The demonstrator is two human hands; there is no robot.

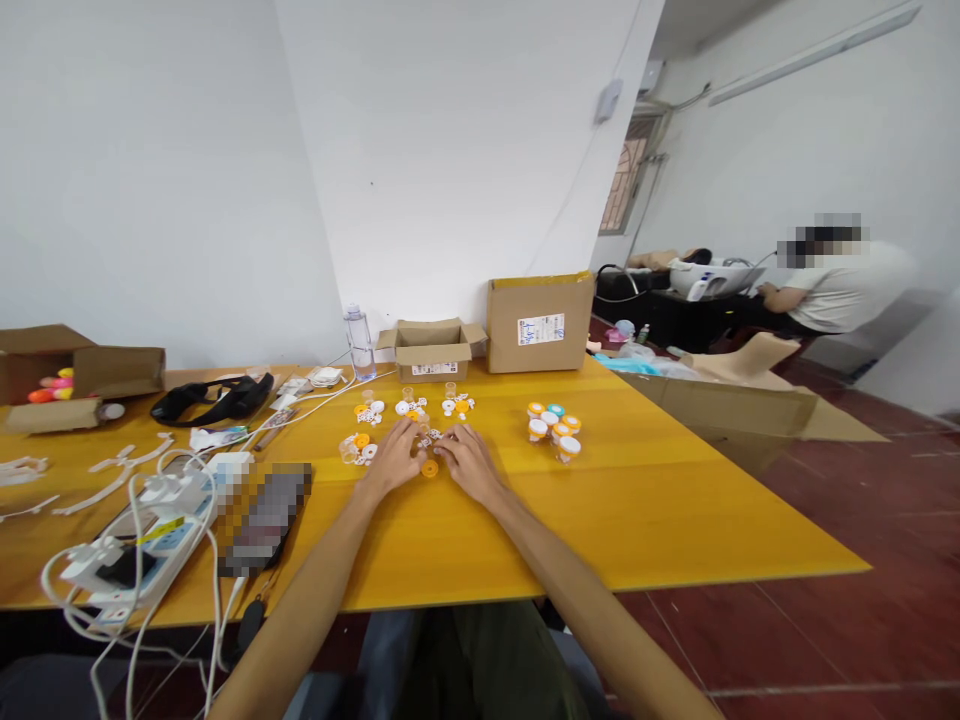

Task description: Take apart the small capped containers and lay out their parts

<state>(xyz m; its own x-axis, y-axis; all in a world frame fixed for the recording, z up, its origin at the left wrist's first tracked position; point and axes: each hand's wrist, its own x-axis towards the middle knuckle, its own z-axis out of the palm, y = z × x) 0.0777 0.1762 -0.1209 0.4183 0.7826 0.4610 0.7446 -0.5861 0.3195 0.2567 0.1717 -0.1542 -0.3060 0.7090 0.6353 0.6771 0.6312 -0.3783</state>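
My left hand (393, 458) rests low over the table, fingers reaching forward and thumb apart from them. Across from it, my right hand (470, 460) has its bent fingers spread at the other side of a small pile of white parts (430, 437). I make out nothing held in either hand; some fingertips are partly hidden. Between the hands lies an orange ring-like disc (429, 468). Around the pile stand other small groups of clear cups, orange discs, white discs and tiny white pieces, such as a clear cup (348, 450) left of my left hand.
Several capped clear cups (553, 430) stand together at the right. Behind are an open carton (431, 352), a larger box (536, 325) and a bottle (360, 345). A phone (266, 520), power strip (176, 540) and loose cables lie left. A person (847, 285) sits far right.
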